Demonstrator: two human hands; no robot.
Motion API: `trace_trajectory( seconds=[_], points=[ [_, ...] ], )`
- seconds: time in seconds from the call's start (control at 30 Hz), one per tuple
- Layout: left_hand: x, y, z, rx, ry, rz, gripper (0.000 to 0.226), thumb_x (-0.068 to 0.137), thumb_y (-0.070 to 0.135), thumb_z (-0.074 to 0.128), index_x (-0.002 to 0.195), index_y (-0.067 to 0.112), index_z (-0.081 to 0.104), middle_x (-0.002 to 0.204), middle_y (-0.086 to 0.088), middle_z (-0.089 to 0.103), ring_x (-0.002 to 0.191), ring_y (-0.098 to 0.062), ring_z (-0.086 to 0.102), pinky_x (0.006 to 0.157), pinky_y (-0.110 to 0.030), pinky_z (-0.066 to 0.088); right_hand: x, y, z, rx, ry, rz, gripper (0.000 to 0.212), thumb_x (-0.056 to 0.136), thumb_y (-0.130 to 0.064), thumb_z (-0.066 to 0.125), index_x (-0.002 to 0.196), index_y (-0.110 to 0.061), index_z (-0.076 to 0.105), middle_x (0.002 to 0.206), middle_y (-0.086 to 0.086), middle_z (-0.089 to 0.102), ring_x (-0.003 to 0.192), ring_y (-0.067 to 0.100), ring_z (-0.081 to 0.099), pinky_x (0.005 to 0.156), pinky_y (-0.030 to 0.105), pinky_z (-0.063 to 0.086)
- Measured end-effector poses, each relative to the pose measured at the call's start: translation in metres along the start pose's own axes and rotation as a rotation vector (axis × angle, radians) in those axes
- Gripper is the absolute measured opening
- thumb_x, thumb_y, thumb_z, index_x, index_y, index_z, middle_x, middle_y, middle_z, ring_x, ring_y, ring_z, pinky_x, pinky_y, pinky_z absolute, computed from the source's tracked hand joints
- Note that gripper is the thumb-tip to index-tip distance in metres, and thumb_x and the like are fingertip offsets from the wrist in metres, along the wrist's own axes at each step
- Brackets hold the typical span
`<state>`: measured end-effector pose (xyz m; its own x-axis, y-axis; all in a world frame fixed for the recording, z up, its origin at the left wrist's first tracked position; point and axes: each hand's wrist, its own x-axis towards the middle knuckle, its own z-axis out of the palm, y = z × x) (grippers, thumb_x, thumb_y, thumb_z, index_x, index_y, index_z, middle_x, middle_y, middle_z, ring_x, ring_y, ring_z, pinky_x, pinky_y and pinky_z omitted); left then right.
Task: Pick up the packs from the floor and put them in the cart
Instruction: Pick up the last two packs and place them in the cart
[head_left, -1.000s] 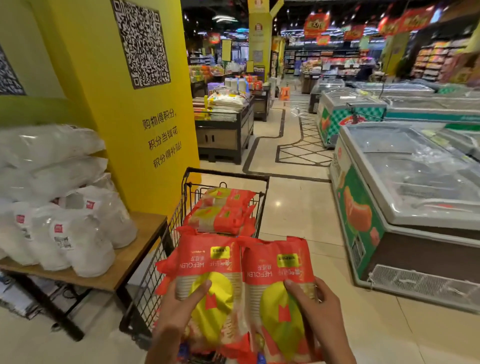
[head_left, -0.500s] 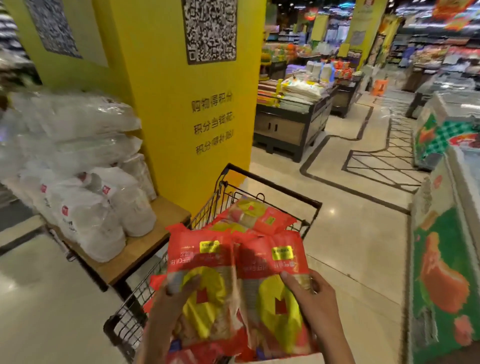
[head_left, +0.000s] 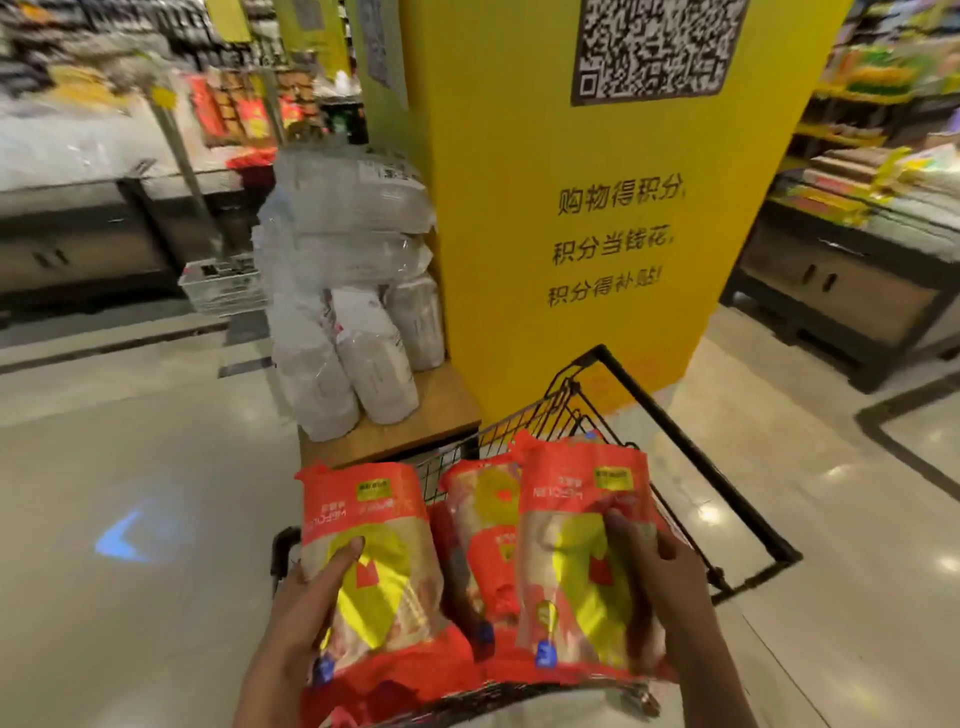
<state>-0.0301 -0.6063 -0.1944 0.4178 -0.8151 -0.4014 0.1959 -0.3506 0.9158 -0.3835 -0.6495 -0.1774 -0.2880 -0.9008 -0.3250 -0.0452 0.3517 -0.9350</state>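
Observation:
My left hand (head_left: 298, 610) grips a red and yellow pack (head_left: 363, 519) by its lower left side, thumb lying across the front. My right hand (head_left: 662, 587) grips a second pack (head_left: 576, 509) of the same kind from the right. Both packs are held upright above the near end of a black wire cart (head_left: 691, 452). More red packs (head_left: 480, 499) lie inside the cart, showing between the two held ones. The cart's basket floor is hidden by the packs.
A yellow pillar (head_left: 571, 218) with a QR code stands just beyond the cart. A low wooden table (head_left: 431, 415) to its left carries stacked white sacks (head_left: 353, 291). Shelving units stand at far left and right. Tiled floor (head_left: 130, 467) stretches to the left.
The view has swung left, so the pillar now fills the centre and the freezers are out of sight. The two packs have come apart sideways, showing cart packs between them.

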Motion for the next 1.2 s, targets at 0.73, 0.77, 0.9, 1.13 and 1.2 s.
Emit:
trace_trajectory(
  seconds=[0.73,0.77,0.9,1.13,1.2],
  points=[
    [0.064,-0.025,0.055,0.072,0.166,-0.258,0.039,0.082,0.027,0.081,0.113,0.01,0.063,0.092,-0.016,0.079,0.086,-0.036,0.075,0.069,-0.036,0.057,0.212,-0.033,-0.018,-0.408,-0.168,0.084,0.101,0.034,-0.084,0.073,0.105,-0.013,0.066,0.098,0.009,0.073,0.088,0.028,0.07,0.086,0.048,0.058],
    [0.064,-0.028,0.055,0.084,0.171,-0.271,0.04,0.082,0.027,0.082,0.113,0.01,0.064,0.092,-0.016,0.079,0.086,-0.036,0.075,0.07,-0.037,0.058,0.218,-0.032,-0.018,-0.422,-0.171,0.089,0.101,0.032,-0.085,0.073,0.104,-0.014,0.065,0.097,0.008,0.072,0.087,0.027,0.07,0.085,0.047,0.058],
    [0.062,-0.026,0.064,0.134,0.199,-0.248,0.045,0.075,0.03,0.089,0.109,0.01,0.067,0.09,-0.014,0.079,0.083,-0.033,0.076,0.068,-0.034,0.057,0.23,-0.022,-0.016,-0.383,-0.232,0.089,0.083,0.046,-0.078,0.082,0.105,-0.022,0.061,0.091,0.002,0.074,0.081,0.026,0.074,0.082,0.046,0.061],
    [0.047,-0.023,0.097,0.184,0.289,-0.273,0.03,0.084,0.02,0.081,0.105,0.013,0.06,0.085,-0.006,0.07,0.076,-0.022,0.068,0.06,-0.029,0.05,0.244,-0.008,-0.022,-0.38,-0.277,0.019,0.051,0.082,-0.056,0.074,0.106,-0.013,0.064,0.085,-0.004,0.067,0.078,0.018,0.066,0.069,0.034,0.052],
    [0.046,-0.025,0.098,0.194,0.328,-0.272,0.036,0.083,0.021,0.082,0.108,0.011,0.057,0.088,-0.007,0.067,0.076,-0.022,0.066,0.064,-0.032,0.051,0.246,-0.005,-0.022,-0.404,-0.295,0.007,0.051,0.083,-0.059,0.072,0.106,-0.013,0.066,0.087,-0.003,0.069,0.08,0.019,0.067,0.075,0.038,0.054]
  ],
)
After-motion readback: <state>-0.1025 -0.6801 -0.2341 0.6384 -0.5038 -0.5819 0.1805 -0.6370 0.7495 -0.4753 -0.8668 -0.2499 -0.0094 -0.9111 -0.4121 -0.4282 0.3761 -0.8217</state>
